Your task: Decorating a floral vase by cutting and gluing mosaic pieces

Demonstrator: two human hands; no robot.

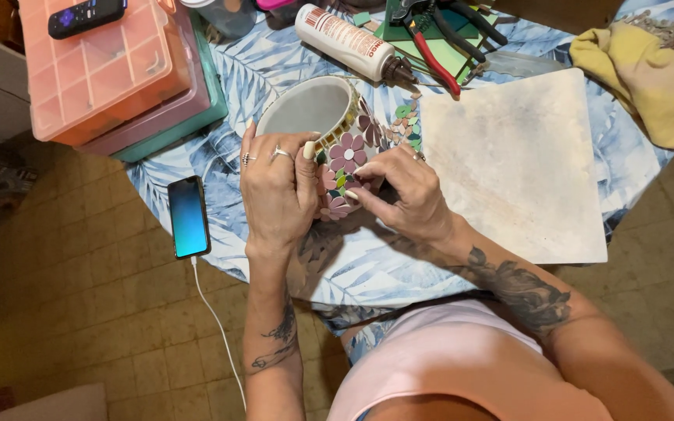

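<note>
Both hands meet on a pot [329, 125] tilted on its side near the bench's [368, 265] front edge. Left hand [277, 191] wraps the pot's near side, fingers curled around its wall and thumb up by the rim, gripping it. Right hand [399, 195] is closed in a pinch, fingertips pressed against the pot's wall among the tiles; whether it holds a small piece I cannot tell. Rings show on the left fingers, and tattoos mark both forearms.

Inside, the pot is plain grey. Its outside carries a mosaic of purple flowers [349, 153] with white centres, green bits between them, and a band of yellow tiles under the rim.

Just beside the pot, to the right, lies a small heap of loose tiles [404, 125], pink and green. Beyond them a pale square slab [509, 156] lies flat. A glue bottle [349, 43] lies on its side behind the pot, nozzle pointing right. Pliers [431, 39] with red and black handles rest on green sheets further back. A yellow cloth [649, 78] is bunched at the far right.

To the left, a phone [189, 216] lies with its screen lit, a white cable [216, 320] hanging from it toward the floor. Stacked compartment boxes [111, 78] sit at the back left, with a remote [86, 15] on top.
</note>
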